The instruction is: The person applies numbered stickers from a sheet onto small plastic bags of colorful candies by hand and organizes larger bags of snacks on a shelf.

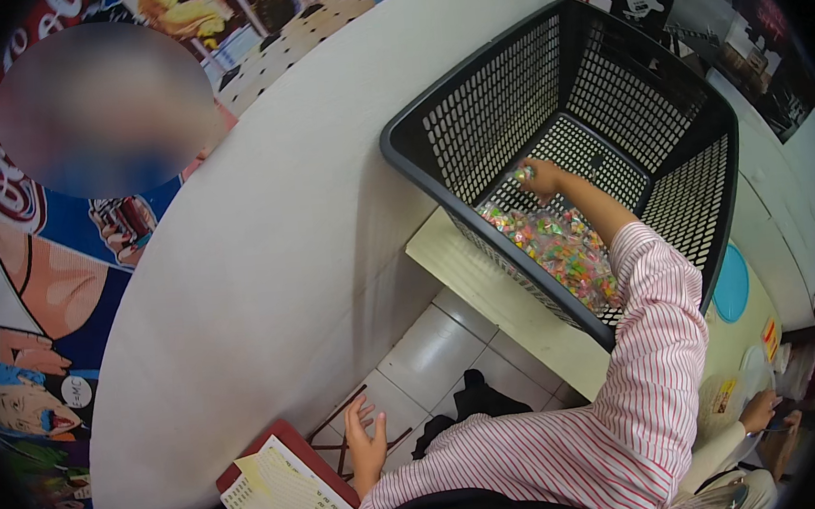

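My right arm, in a red-and-white striped sleeve, reaches down into a large black plastic mesh basket. Inside it, my right hand grips a small clear packet with colourful contents. Below that hand, many similar clear packets of small, colourful wrapped pieces cover one side of the basket's floor. My left hand is raised off to the left, outside the basket, with fingers apart and nothing in it. Beside it are printed sheets on a red seat.
The basket rests on a pale table against the wall. A blue round lid and clear plastic containers stand to the right. Another person's hand is near the containers. The red stool has thin metal legs on the tiled floor.
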Action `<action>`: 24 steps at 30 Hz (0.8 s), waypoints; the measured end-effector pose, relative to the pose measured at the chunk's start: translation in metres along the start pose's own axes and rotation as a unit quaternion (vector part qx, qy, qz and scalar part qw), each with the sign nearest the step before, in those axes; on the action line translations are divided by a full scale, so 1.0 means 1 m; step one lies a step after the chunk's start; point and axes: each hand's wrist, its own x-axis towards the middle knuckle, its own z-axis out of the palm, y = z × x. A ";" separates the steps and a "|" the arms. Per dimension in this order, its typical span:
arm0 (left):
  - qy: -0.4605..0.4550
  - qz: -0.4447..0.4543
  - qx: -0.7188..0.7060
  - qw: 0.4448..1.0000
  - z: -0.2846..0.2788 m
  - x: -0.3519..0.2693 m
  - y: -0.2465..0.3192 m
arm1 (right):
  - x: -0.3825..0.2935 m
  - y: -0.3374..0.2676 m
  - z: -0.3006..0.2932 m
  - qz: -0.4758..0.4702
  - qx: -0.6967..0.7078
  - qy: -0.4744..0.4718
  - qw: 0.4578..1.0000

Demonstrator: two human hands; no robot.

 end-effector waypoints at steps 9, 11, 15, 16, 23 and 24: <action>0.042 -0.009 -0.005 0.999 -0.010 -0.040 -0.014 | -0.038 -0.065 -0.047 0.016 -0.144 -0.083 0.986; 0.050 0.004 -0.002 0.999 -0.014 -0.048 -0.013 | -0.068 -0.100 -0.073 -0.017 -0.209 -0.055 0.976; 0.064 0.018 0.002 0.998 -0.025 -0.073 -0.008 | -0.142 -0.170 -0.089 -0.014 -0.329 0.108 0.938; 0.066 0.011 0.000 0.998 -0.028 -0.082 -0.011 | -0.164 -0.189 -0.085 0.012 -0.354 0.146 0.924; 0.133 -0.015 -0.025 0.991 -0.065 -0.169 -0.044 | -0.282 -0.247 -0.054 -0.099 -0.373 0.212 0.898; 0.151 -0.017 -0.028 0.988 -0.070 -0.185 -0.053 | -0.279 -0.245 -0.054 -0.140 -0.345 0.237 0.898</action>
